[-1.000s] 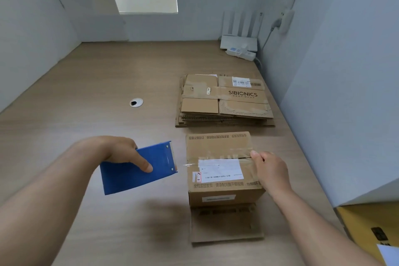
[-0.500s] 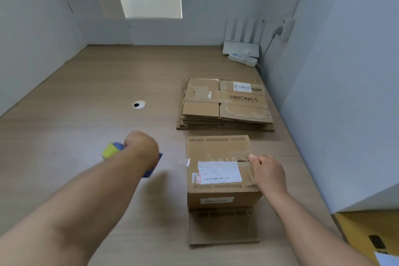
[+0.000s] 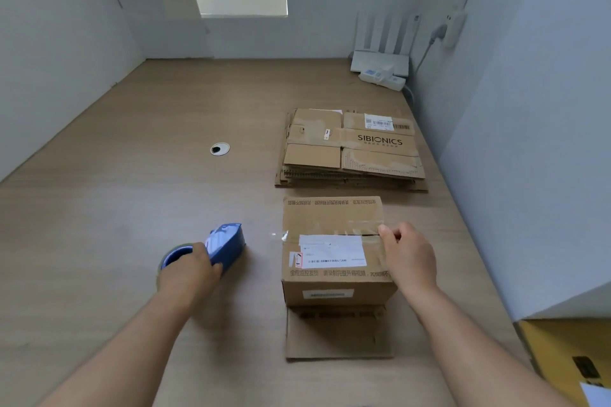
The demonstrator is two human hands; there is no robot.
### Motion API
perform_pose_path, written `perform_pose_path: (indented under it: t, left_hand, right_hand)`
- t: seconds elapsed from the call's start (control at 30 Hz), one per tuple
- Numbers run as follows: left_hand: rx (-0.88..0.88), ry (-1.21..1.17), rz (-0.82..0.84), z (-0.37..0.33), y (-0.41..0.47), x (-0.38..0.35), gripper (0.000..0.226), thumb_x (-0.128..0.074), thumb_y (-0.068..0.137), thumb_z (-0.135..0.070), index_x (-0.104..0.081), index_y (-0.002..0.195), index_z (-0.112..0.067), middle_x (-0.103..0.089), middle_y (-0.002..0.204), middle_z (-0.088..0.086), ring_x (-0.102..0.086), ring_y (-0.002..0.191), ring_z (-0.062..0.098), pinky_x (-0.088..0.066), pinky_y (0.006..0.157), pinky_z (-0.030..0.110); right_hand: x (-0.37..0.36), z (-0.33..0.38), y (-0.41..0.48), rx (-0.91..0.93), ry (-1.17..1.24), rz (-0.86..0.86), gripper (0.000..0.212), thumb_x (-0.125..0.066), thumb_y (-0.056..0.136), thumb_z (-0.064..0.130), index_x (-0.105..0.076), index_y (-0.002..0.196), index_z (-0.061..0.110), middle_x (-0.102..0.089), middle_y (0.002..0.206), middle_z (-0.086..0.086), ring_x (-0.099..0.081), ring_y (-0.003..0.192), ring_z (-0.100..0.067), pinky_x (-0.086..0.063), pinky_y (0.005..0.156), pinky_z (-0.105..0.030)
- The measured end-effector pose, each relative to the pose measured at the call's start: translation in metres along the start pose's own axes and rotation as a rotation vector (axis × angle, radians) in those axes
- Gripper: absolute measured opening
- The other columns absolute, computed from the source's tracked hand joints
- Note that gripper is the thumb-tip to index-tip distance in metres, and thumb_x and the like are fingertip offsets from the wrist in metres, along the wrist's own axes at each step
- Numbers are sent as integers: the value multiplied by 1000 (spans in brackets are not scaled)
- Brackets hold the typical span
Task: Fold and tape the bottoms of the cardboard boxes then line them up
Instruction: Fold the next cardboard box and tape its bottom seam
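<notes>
We look through a single wide-angle camera worn on the head, facing forward and down across the counter (image 3: pixel 115 208) toward the far wall (image 3: pixel 314 36). It sits close above the work: both forearms (image 3: pixel 132 340) enter from the bottom edge, the left hand (image 3: pixel 188 269) on the tape dispenser (image 3: pixel 228 241) and the right hand (image 3: pixel 410 258) at the box (image 3: pixel 330 218) fill the lower middle, while the stack of flat cardboard (image 3: pixel 350 149) lies farther off near the side wall (image 3: pixel 529 142).

The left hand (image 3: pixel 190 269) and right hand (image 3: pixel 410 258) are bare. The left forearm (image 3: pixel 132 340) and right forearm (image 3: pixel 479 340) are uncovered along their whole visible length, wrist to frame edge.
</notes>
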State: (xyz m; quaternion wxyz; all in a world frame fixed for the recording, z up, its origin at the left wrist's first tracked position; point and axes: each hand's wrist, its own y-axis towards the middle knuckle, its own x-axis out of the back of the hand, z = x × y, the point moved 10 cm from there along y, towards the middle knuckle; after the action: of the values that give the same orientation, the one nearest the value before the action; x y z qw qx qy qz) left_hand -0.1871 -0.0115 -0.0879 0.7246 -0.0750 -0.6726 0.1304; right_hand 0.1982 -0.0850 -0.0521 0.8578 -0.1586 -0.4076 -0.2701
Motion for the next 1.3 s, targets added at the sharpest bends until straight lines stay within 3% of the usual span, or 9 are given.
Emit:
perform_pose_path:
  t: [0.2,0.27,0.33,0.43,0.63,0.87,1.1,1.2,1.3]
  left_hand:
    - [102,-160,-218,2,-21,20,48,-54,89,-37,-46,125,-6,-58,120,12,-55,108,30,-42,85,37]
    - [-9,-425,-365,-28,-42,52,47,-54,91,-24,-45,131,-1,-53,130,17,-49,117,34,-38,95,41]
    - [-184,-582,-322,-79,-62,71,45,-42,99,-25,-37,141,-7,-44,142,7,-41,129,24,-33,105,34]
    - [-291,-663,-199,-135,-74,61,32,-31,101,-31,-44,126,-16,-55,124,1,-53,113,20,-46,93,35]
    - [-62,-720,18,-137,-56,42,42,-25,102,-40,-43,127,-11,-58,117,11,-58,103,26,-50,88,43]
    - [143,-533,58,-141,-44,28,87,-46,77,-78,-40,127,-8,-60,118,7,-59,105,27,-48,73,32]
    - [97,-598,-93,-131,-38,29,52,-39,92,-61,-53,109,-14,-65,97,2,-62,89,23,-53,74,35]
    - [51,-663,-148,-126,-41,32,47,-32,98,-52,-57,108,-14,-63,92,1,-59,84,19,-50,70,33]
    - [56,-752,-95,-128,-38,20,52,-26,99,-51,-60,108,-13,-63,96,4,-55,83,20,-45,71,33]
  right_hand:
    - [0,1,1,26,-5,5,30,-47,96,37,-46,71,21,-58,82,0,-53,85,-24,-34,63,-31]
    - [0,3,0,35,-16,4,30,-46,97,37,-47,72,20,-57,80,1,-52,85,-23,-34,63,-31]
    - [1,4,0,38,-28,3,29,-46,97,37,-49,75,18,-55,80,3,-52,85,-23,-34,62,-31]
    - [1,5,0,42,-36,9,30,-45,97,37,-48,74,19,-54,79,3,-52,87,-23,-34,63,-31]
    - [4,17,-4,103,-135,36,35,-33,100,37,-56,89,13,-60,94,-2,-50,99,-24,-36,72,-33]
    - [-9,29,-8,-59,-429,215,99,-36,70,88,-45,130,10,-51,132,-8,-42,125,-27,-36,94,-42]
    - [-16,22,3,11,-169,207,53,-53,88,57,-50,111,10,-58,118,-8,-46,114,-28,-38,85,-35]
    - [-12,20,2,45,-57,200,32,-49,94,45,-43,88,14,-60,105,-8,-48,106,-29,-33,73,-32]
    - [-8,21,-1,66,-79,171,30,-40,99,39,-47,90,11,-61,109,-12,-48,106,-32,-35,76,-35]
